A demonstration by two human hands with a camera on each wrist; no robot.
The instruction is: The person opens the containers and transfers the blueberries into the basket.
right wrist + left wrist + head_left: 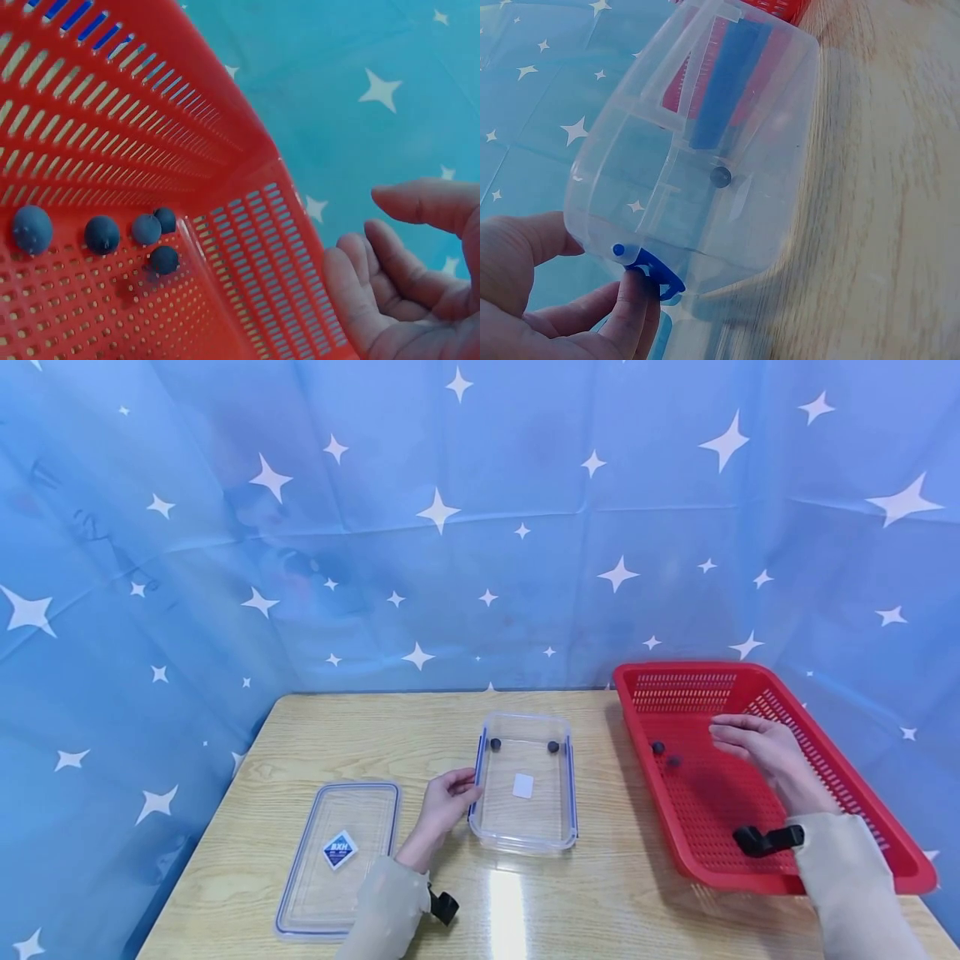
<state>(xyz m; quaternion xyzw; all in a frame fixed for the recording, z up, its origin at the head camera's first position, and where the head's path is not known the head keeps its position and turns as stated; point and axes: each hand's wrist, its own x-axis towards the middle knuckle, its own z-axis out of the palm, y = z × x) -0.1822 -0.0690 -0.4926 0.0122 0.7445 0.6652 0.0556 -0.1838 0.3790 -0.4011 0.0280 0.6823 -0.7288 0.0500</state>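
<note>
A clear plastic food container [522, 839] with blue side clips stands lidless on the table. Inside it lie two small dark round berries, one at the left [496, 744] and one at the right [553, 747]; they look like blueberries. My left hand [446, 806] holds the container's left side, thumb at the rim and fingers by a blue clip [656, 271]. Above the red plastic basket [660, 810] my right hand [765, 752] hovers with loosely bent fingers and nothing visible in it. Several dark blue berries [102, 235] lie on the basket floor near its wall.
Left of the container, the clear lid [307, 868] with a blue seal and a diamond label lies flat on the wooden table [247, 827]. A blue curtain with white stars [517, 602] hangs behind the table. The basket's raised walls stand at the right.
</note>
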